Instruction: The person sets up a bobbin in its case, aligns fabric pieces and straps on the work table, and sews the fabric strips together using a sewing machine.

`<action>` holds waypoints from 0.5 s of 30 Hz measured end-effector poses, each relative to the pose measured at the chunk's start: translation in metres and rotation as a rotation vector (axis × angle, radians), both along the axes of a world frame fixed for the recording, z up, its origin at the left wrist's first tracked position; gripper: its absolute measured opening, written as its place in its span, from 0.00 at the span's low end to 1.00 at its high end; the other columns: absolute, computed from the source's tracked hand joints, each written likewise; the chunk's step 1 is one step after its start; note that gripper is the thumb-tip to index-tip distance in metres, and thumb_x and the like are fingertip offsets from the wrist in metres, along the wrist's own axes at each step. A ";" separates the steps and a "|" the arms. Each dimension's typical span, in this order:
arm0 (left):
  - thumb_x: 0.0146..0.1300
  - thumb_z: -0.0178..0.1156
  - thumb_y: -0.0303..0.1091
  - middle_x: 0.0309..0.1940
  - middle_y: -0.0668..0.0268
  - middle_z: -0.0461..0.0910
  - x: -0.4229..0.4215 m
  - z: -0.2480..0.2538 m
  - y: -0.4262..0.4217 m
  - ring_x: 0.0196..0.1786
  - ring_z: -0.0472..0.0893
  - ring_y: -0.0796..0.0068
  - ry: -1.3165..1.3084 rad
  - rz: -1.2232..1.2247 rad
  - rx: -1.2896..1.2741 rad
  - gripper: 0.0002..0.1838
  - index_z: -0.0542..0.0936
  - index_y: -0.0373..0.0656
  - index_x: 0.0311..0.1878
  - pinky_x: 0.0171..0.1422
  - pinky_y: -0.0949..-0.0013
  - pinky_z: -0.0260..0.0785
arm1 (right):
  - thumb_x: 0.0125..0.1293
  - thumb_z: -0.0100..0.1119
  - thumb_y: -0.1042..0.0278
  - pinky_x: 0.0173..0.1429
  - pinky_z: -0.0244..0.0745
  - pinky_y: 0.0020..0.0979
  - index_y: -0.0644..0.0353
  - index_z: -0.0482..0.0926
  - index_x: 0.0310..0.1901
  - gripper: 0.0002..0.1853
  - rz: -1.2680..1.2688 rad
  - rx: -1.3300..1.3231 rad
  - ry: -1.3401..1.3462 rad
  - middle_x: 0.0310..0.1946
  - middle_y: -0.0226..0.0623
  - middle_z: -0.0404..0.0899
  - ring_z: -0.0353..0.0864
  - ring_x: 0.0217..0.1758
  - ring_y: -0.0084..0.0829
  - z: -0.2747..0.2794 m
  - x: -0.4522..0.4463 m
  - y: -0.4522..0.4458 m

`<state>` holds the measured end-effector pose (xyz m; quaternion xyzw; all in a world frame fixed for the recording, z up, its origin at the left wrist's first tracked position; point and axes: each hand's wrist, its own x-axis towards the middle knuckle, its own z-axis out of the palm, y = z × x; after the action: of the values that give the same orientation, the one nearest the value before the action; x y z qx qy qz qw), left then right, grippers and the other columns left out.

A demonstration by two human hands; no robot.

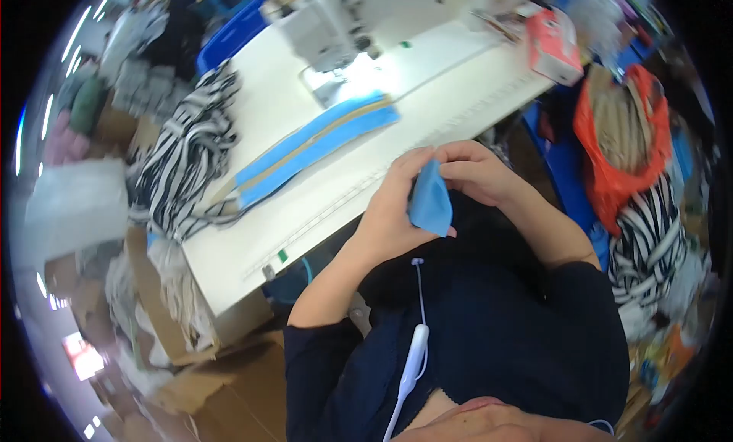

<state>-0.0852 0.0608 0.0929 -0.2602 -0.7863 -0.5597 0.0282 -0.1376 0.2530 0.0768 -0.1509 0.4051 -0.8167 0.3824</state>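
Note:
A small folded piece of blue fabric (432,201) is held up between my hands, in front of my body at the table's near edge. My left hand (393,205) grips its left side, fingers curled around it. At its upper edge, the fingers of my right hand (475,171) are bent and pinch the fabric. Beyond my hands lies a blue strip with a tan band (317,144) along its middle, flat on the white sewing table (267,83). Its far end reaches close to the lit needle area of the sewing machine (317,30).
Black-and-white striped fabric (187,152) is heaped on the table's left side. A red-and-white box (551,45) stands at the right end. An orange bag (584,156) of tan pieces is beyond the right edge, above more striped fabric (649,240). Cardboard boxes (221,388) sit below left.

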 end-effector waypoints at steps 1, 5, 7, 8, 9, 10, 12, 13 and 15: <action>0.36 0.81 0.49 0.66 0.51 0.64 -0.001 0.008 -0.010 0.70 0.64 0.54 -0.063 -0.051 -0.066 0.62 0.55 0.44 0.73 0.72 0.55 0.57 | 0.69 0.56 0.67 0.45 0.75 0.25 0.60 0.78 0.37 0.07 0.014 -0.029 -0.025 0.33 0.27 0.79 0.79 0.38 0.19 0.006 -0.001 -0.006; 0.48 0.70 0.64 0.69 0.52 0.62 -0.007 0.002 -0.038 0.72 0.61 0.53 -0.470 -0.194 0.595 0.64 0.40 0.46 0.77 0.76 0.45 0.44 | 0.68 0.54 0.67 0.42 0.71 0.22 0.60 0.77 0.34 0.08 0.181 0.003 0.147 0.31 0.24 0.76 0.74 0.35 0.16 0.004 -0.013 -0.010; 0.55 0.71 0.47 0.54 0.57 0.74 -0.007 0.000 -0.046 0.61 0.71 0.65 -0.472 -0.171 0.325 0.45 0.59 0.43 0.70 0.71 0.57 0.55 | 0.68 0.53 0.66 0.39 0.68 0.20 0.60 0.77 0.33 0.08 0.223 0.103 0.240 0.29 0.22 0.74 0.71 0.32 0.14 0.009 -0.013 -0.015; 0.56 0.70 0.41 0.47 0.61 0.79 -0.005 -0.001 -0.046 0.53 0.77 0.70 -0.436 -0.139 0.110 0.35 0.68 0.42 0.65 0.66 0.62 0.63 | 0.69 0.53 0.66 0.39 0.68 0.20 0.61 0.78 0.34 0.09 0.214 0.168 0.284 0.30 0.23 0.74 0.71 0.32 0.14 0.008 -0.015 -0.015; 0.56 0.70 0.38 0.42 0.63 0.80 -0.004 0.000 -0.045 0.48 0.78 0.73 -0.517 -0.065 0.115 0.28 0.72 0.41 0.58 0.60 0.65 0.66 | 0.69 0.54 0.65 0.39 0.68 0.20 0.61 0.78 0.35 0.09 0.203 0.233 0.329 0.31 0.23 0.75 0.71 0.32 0.14 0.007 -0.018 -0.014; 0.56 0.69 0.35 0.36 0.65 0.81 -0.003 0.003 -0.044 0.42 0.78 0.75 -0.598 0.005 0.120 0.22 0.75 0.41 0.52 0.53 0.68 0.69 | 0.69 0.54 0.64 0.39 0.68 0.20 0.62 0.79 0.36 0.10 0.188 0.300 0.375 0.31 0.23 0.75 0.71 0.32 0.13 0.007 -0.020 -0.013; 0.56 0.68 0.31 0.30 0.68 0.81 -0.005 0.007 -0.042 0.34 0.78 0.81 -0.636 0.114 0.090 0.12 0.79 0.40 0.42 0.43 0.74 0.71 | 0.67 0.57 0.61 0.41 0.69 0.20 0.63 0.80 0.40 0.12 0.073 0.234 0.299 0.32 0.25 0.78 0.73 0.34 0.15 0.014 -0.015 -0.016; 0.57 0.68 0.30 0.28 0.70 0.80 -0.007 0.008 -0.043 0.32 0.77 0.84 -0.591 0.155 0.056 0.09 0.79 0.39 0.38 0.39 0.77 0.69 | 0.66 0.59 0.61 0.41 0.69 0.20 0.63 0.80 0.40 0.12 0.013 0.190 0.265 0.32 0.25 0.79 0.74 0.35 0.16 0.020 -0.010 -0.020; 0.56 0.69 0.31 0.23 0.72 0.79 -0.009 0.009 -0.042 0.29 0.75 0.86 -0.559 0.217 0.009 0.07 0.81 0.39 0.32 0.34 0.79 0.68 | 0.62 0.65 0.63 0.39 0.69 0.21 0.63 0.81 0.41 0.12 -0.048 0.263 0.332 0.31 0.26 0.79 0.74 0.33 0.17 0.021 -0.006 -0.023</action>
<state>-0.0938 0.0192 0.1024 -0.0104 -0.7843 -0.6068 -0.1288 -0.1439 0.2300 0.0979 -0.2225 0.5692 -0.7295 0.3071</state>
